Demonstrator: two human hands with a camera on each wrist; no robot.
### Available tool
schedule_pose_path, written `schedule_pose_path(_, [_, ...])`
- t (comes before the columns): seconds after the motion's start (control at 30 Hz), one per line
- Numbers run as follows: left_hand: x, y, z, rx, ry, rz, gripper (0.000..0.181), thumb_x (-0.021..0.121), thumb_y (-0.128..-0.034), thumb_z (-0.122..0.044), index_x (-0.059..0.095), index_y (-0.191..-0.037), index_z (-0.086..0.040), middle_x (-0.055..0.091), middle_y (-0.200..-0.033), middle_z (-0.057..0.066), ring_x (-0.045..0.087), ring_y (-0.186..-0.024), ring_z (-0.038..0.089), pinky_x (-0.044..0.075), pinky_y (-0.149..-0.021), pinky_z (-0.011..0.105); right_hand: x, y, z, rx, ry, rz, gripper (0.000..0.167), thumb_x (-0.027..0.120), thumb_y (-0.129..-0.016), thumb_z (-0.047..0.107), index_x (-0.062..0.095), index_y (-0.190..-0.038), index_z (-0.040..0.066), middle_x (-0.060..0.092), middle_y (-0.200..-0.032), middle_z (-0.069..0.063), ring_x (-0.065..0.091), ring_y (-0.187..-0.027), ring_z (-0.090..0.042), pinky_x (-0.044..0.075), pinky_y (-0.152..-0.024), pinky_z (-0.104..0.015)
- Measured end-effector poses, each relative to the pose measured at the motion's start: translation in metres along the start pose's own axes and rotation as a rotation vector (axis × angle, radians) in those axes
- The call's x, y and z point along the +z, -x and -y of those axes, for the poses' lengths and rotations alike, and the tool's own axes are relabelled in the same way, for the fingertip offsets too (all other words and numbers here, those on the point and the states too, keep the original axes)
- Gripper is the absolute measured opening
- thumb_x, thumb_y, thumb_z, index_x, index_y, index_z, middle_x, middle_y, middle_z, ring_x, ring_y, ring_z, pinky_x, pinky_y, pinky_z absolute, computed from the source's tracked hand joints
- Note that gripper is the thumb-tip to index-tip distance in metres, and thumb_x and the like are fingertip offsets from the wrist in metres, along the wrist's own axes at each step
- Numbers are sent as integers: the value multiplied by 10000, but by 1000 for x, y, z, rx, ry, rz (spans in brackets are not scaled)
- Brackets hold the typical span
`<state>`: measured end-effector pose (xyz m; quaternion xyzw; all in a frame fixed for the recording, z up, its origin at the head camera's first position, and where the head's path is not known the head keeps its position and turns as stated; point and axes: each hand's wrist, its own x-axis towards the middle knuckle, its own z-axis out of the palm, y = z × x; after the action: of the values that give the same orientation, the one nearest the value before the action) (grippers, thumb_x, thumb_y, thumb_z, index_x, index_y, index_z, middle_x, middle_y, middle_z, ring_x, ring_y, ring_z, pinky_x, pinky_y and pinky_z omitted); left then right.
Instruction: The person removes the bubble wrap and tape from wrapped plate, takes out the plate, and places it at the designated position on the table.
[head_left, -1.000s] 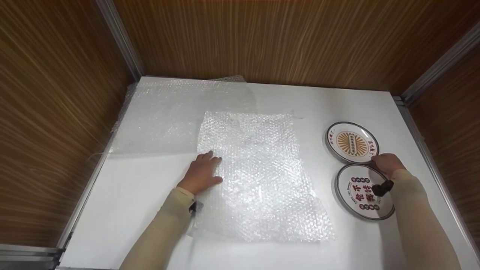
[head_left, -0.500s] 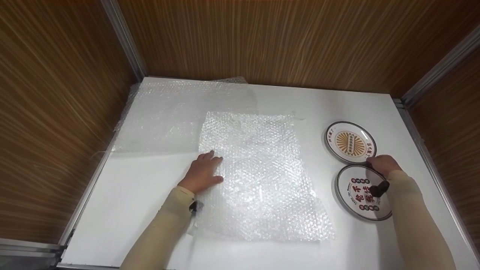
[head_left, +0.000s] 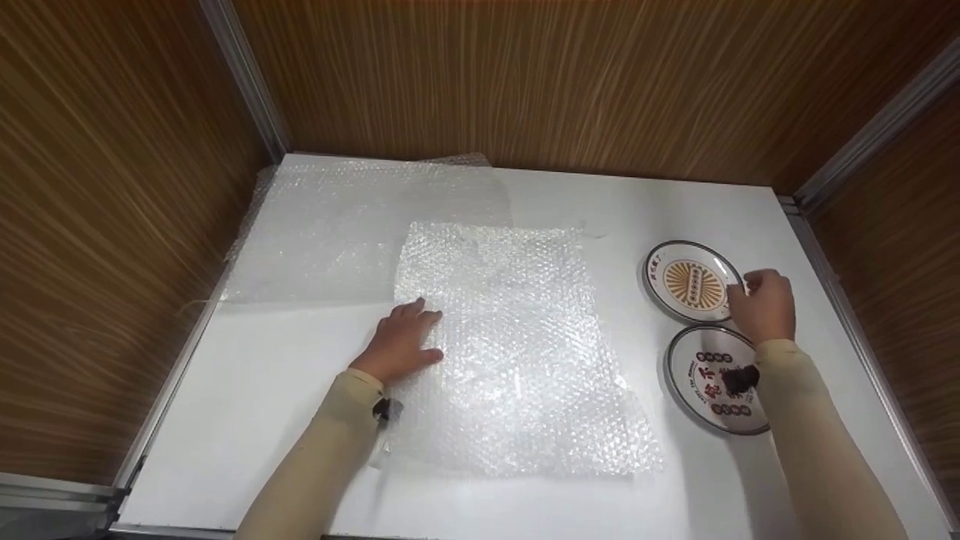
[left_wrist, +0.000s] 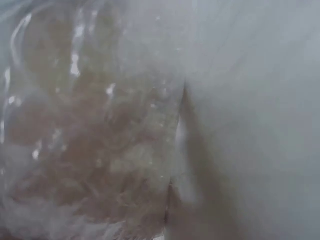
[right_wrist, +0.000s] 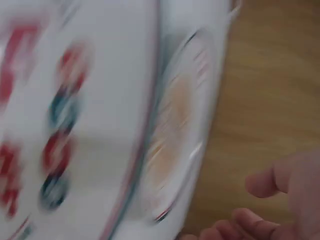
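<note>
A sheet of bubble wrap [head_left: 510,360] lies flat in the middle of the white table. Across its left edge rests my left hand [head_left: 401,341], fingers spread; the left wrist view shows only blurred bubble wrap [left_wrist: 90,120] beside white tabletop. Two round dark-rimmed plates lie at the right. The farther plate [head_left: 686,281] bears an orange sunburst, and the nearer plate [head_left: 697,375] has red lettering, its right side hidden by my right forearm. Over the right rim of the sunburst plate is my right hand [head_left: 765,307]. In the right wrist view its loosely bent fingers [right_wrist: 255,222] hold nothing.
A second bubble wrap sheet [head_left: 322,232] lies at the back left, partly under the middle one and hanging over the table's left edge. Wood-grain panels [head_left: 525,82] stand behind the table [head_left: 247,405] and along both sides.
My right hand has left the spot where the two plates meet and moved farther back, beside the sunburst plate. The left hand stays on the bubble wrap, and both plates lie about where they were.
</note>
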<state>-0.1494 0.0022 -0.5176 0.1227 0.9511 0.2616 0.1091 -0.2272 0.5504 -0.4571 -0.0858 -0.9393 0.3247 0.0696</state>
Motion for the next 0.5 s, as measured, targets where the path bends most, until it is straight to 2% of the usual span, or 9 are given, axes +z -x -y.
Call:
schedule_pose_path(0.1, [-3,0,1,-10,-1,-3,751,740,-948,-337,409,-1573,-83,243,-1676,218,200,-1545,406,216,-1223,590,17,20,43,-219,-57,-17,332,540,-1004,95,581,-1263,-109,547,-1226,-281,542,-1123,-411,467,-977,-542])
schedule_pose_path(0.2, [-5,0,0,-25,2,-5,791,751,-940,-330,378,-1583,-60,252,-1672,225,204,-1544,405,215,-1225,585,39,42,77,-431,-62,43,237,596,-971,33,638,-1182,-66,602,-1176,-230,585,-1079,-383,510,-922,-529])
schedule_pose_path(0.27, [-5,-1,0,-32,-1,-1,810,749,-940,-332,358,-1591,-49,249,-1673,226,202,-1546,404,214,-1228,578,54,56,93,-540,-40,96,229,632,-962,36,660,-1179,-30,629,-1171,-194,612,-1077,-374,540,-901,-524])
schedule_pose_path(0.37, [-4,-2,-1,-35,-1,6,806,740,-944,-334,359,-1592,-45,242,-1675,228,196,-1549,402,210,-1232,570,78,72,106,-656,12,184,262,666,-957,68,666,-1213,13,646,-1216,-152,641,-1119,-350,557,-927,-513])
schedule_pose_path(0.5, [0,-1,-1,-40,9,23,805,727,-959,-356,344,-1603,-63,212,-1689,210,170,-1560,389,183,-1247,557,106,84,109,-751,93,301,346,693,-953,101,650,-1287,21,637,-1310,-162,633,-1213,-357,528,-1008,-511])
